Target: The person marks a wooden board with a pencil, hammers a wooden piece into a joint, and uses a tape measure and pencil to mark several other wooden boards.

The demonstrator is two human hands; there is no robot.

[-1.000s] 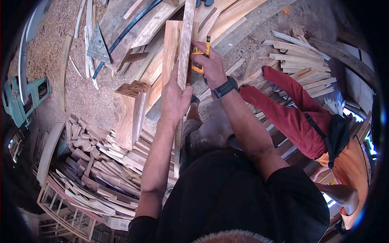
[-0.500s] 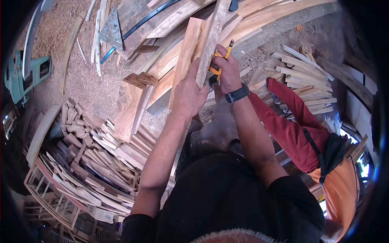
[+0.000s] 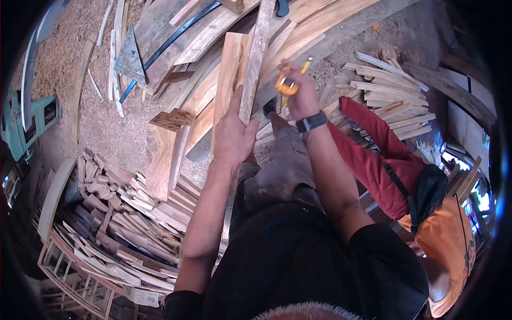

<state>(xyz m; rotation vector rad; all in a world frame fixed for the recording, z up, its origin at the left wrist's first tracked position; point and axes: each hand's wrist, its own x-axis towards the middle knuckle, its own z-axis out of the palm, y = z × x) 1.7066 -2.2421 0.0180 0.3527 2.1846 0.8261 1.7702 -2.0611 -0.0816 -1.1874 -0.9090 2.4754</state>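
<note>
My left hand (image 3: pixel 233 137) is closed on the near end of a narrow rough wooden strip (image 3: pixel 257 64), with its fingers along a wider reddish board (image 3: pixel 229 72) beside it. The strip stands at a slant against the board, and both point away from me. My right hand (image 3: pixel 304 100), wearing a dark wristwatch, is apart from the wood, to its right. In it are a yellow tape measure (image 3: pixel 287 86) and a yellow pencil (image 3: pixel 306 65) with its tip sticking out past the fingers. The hand is slightly blurred.
Planks lie behind the boards, with a metal triangle (image 3: pixel 129 57) and a blue-black bar (image 3: pixel 176 44) at the left. Offcuts (image 3: pixel 128 218) are heaped lower left. Sticks (image 3: pixel 394 96) are piled at right, near a person in red trousers (image 3: pixel 368 170). A green machine (image 3: pixel 32 125) stands far left.
My right hand, with the tape measure and pencil, has drawn away from the strip to the right. My left hand keeps its grip on the strip. The whole view has shifted slightly.
</note>
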